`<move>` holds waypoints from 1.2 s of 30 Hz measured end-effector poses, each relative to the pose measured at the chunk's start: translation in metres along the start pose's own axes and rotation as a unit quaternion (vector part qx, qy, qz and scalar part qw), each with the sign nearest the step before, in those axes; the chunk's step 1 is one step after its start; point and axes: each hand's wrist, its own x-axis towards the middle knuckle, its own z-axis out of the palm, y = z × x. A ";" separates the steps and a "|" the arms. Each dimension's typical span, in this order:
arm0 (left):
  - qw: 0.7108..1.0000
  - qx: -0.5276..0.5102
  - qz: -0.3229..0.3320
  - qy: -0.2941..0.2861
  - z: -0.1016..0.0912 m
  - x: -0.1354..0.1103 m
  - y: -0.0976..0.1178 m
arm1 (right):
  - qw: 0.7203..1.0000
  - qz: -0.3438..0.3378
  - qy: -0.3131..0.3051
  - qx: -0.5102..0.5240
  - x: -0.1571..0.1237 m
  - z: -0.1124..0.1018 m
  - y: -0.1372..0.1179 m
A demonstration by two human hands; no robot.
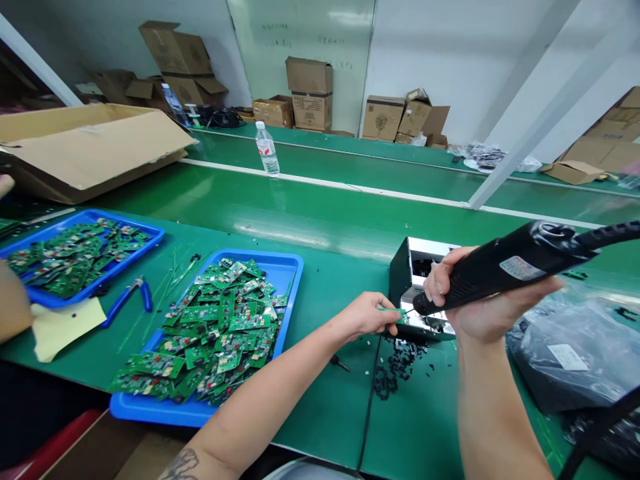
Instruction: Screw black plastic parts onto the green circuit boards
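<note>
My left hand pinches a small green circuit board between thumb and fingers. My right hand grips a black electric screwdriver with its cord running off to the right. The driver's thin bit reaches toward the board and seems to meet it at the edge of my fingers. Just behind both hands stands a black and silver metal unit. Below them, loose black plastic pieces lie scattered on the green workbench. A blue tray heaped with green circuit boards sits left of my left forearm.
A second blue tray of boards, blue-handled pliers and a yellow paper lie further left. A black plastic bag fills the right side. Beyond are green conveyor benches, a water bottle and cardboard boxes.
</note>
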 end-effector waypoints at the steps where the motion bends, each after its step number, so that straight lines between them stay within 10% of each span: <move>1: 1.000 0.000 0.001 0.001 0.000 0.000 0.000 | 1.000 0.004 -0.002 0.003 0.000 0.000 0.001; 36: 0.999 0.039 -0.015 0.000 -0.001 -0.005 0.010 | 0.998 0.005 0.055 -0.038 -0.030 -0.043 -0.006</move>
